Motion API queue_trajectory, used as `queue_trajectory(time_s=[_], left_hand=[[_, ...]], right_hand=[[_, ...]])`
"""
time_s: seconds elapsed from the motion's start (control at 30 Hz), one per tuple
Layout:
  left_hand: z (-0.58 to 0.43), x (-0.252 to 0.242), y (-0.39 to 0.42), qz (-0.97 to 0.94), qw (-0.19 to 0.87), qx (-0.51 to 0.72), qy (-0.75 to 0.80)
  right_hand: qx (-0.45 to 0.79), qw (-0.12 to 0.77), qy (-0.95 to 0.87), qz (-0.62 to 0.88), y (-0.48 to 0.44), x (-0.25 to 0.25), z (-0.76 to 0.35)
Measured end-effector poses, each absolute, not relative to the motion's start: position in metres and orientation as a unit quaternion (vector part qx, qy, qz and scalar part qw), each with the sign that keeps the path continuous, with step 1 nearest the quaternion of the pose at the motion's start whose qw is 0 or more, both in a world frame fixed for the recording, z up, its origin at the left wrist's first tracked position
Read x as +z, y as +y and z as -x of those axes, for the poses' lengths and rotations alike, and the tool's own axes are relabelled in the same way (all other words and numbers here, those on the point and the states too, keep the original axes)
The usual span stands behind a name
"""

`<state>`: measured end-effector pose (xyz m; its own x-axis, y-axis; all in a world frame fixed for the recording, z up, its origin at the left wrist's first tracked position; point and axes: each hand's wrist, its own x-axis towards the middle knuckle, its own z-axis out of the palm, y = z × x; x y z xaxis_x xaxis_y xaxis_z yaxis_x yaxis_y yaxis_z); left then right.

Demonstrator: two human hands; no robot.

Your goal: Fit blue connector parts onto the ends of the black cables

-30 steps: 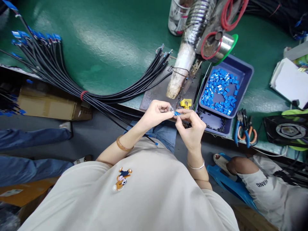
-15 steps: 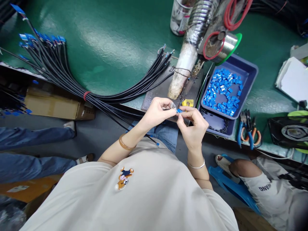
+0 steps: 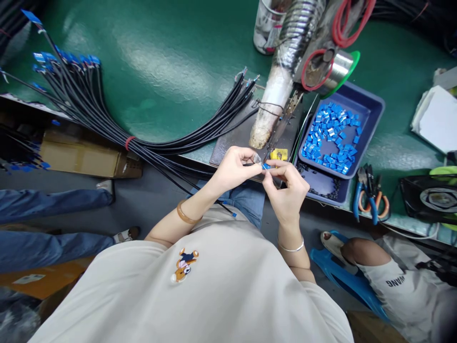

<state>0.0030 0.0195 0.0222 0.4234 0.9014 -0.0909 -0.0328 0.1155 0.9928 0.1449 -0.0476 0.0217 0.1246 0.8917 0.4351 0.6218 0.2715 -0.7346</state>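
Observation:
At the bench's front edge, my left hand [image 3: 237,166] is closed in a pinch on the end of a black cable [image 3: 250,165]. Facing it, my right hand [image 3: 287,183] pinches a small blue connector [image 3: 266,166] between thumb and fingers. The connector meets the cable's wire end between my fingertips; how far the wires sit in it is too small to tell. Just behind my hands lie a yellow block [image 3: 279,154] and the open end of a dirty white duct [image 3: 260,136]. A bundle of black cables [image 3: 167,146] curves in from the left.
A blue-grey tray [image 3: 371,102] of blue connectors [image 3: 330,128] stands on the right, above another tray [image 3: 321,186] with small black parts. Pliers [image 3: 364,190], a fan [image 3: 435,197] and a solder spool [image 3: 339,71] are nearby. Other people's legs [image 3: 53,205] show at both sides.
The blue connector now shows more plainly at the cable end between my fingertips. Both hands stay nearly in place; the whole view has shifted slightly.

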Motion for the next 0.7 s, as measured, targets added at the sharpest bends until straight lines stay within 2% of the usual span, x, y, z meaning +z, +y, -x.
queue_trajectory(time_s=[0.7], left_hand=[[-0.0026, 0.021, 0.0178, -0.575, 0.623, 0.362, 0.386]], right_hand=[[0.124, 0.461, -0.661, 0.579, -0.0474, 0.0213, -0.1462]])
